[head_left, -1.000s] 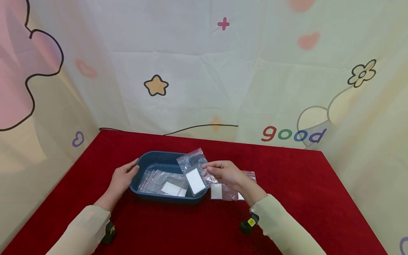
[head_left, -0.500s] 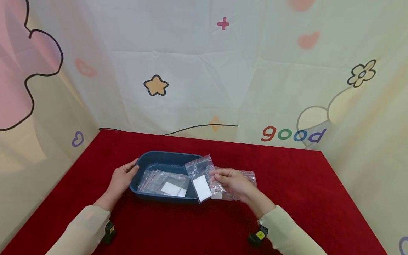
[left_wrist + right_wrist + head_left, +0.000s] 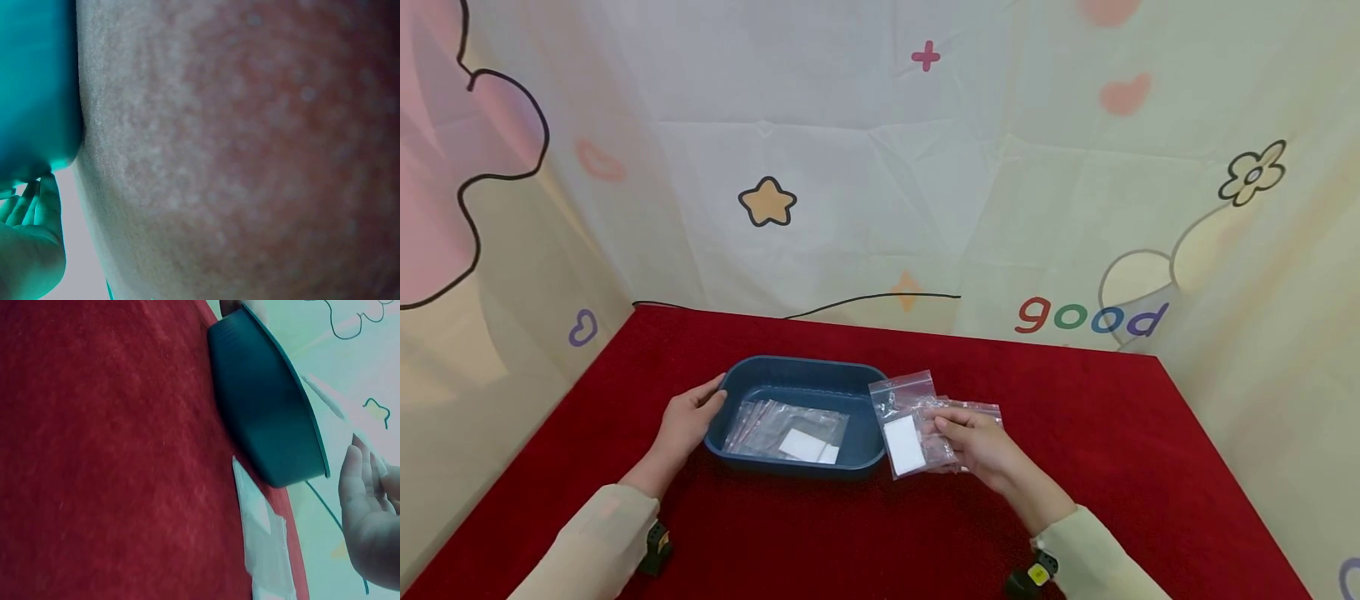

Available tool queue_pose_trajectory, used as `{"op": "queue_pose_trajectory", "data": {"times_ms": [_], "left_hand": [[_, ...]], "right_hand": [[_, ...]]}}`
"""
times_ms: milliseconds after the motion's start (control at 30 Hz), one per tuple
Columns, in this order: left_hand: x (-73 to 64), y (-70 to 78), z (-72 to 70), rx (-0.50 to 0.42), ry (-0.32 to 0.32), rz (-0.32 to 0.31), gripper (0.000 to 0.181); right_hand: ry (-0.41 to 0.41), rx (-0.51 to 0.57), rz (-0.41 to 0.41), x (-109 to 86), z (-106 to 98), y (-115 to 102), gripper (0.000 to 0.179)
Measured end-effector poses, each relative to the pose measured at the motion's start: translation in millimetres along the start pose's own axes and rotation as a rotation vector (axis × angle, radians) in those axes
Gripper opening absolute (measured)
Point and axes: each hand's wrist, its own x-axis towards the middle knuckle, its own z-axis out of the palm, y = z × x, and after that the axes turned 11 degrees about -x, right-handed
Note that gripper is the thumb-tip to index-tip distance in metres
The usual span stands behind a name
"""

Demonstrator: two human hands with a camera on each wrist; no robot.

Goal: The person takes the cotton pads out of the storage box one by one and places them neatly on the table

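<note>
A blue plastic bin (image 3: 808,375) stands on the red cloth in the head view. My left hand (image 3: 681,421) grips its left end, with the thumb at the rim; the left wrist view shows those fingers (image 3: 47,203) against the bin. Inside lie several clear zip-lock bags (image 3: 775,421), one with a white rectangle showing. Just past the bin's right end, my right hand (image 3: 977,442) pinches a clear zip-lock bag (image 3: 902,392) with a white rectangle (image 3: 905,446) in it. Under that hand, partly hidden, more zip-lock bags (image 3: 265,534) lie on the cloth.
Red cloth (image 3: 820,533) covers the table. A pale printed curtain (image 3: 850,208) hangs behind it and along both sides. A small dark device (image 3: 657,548) is strapped at the left wrist, another (image 3: 1033,575) at the right.
My right hand has carried the zip-lock bag from over the bin's right end rightward, towards the bags on the cloth. My left hand and the bin have stayed put.
</note>
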Motion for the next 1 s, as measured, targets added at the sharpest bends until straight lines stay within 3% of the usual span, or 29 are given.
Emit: {"op": "queue_pose_trajectory", "data": {"times_ms": [267, 467, 767, 1000], "left_hand": [[0.1, 0.0, -0.4, -0.014, -0.004, -0.004, 0.053], [-1.0, -0.6, 0.2, -0.01, 0.005, -0.003, 0.053], [-0.4, -0.3, 1.2, 0.001, 0.0, -0.001, 0.053], [-0.6, -0.9, 1.1, -0.006, 0.002, 0.0, 0.053]], "right_hand": [[0.018, 0.073, -0.006, -6.1, -16, 11, 0.028], [0.013, 0.132, -0.013, -9.9, -25, 20, 0.03], [0.061, 0.126, 0.054, -16.7, -44, 25, 0.03], [0.086, 0.129, 0.058, -21.1, -57, 30, 0.032]]}}
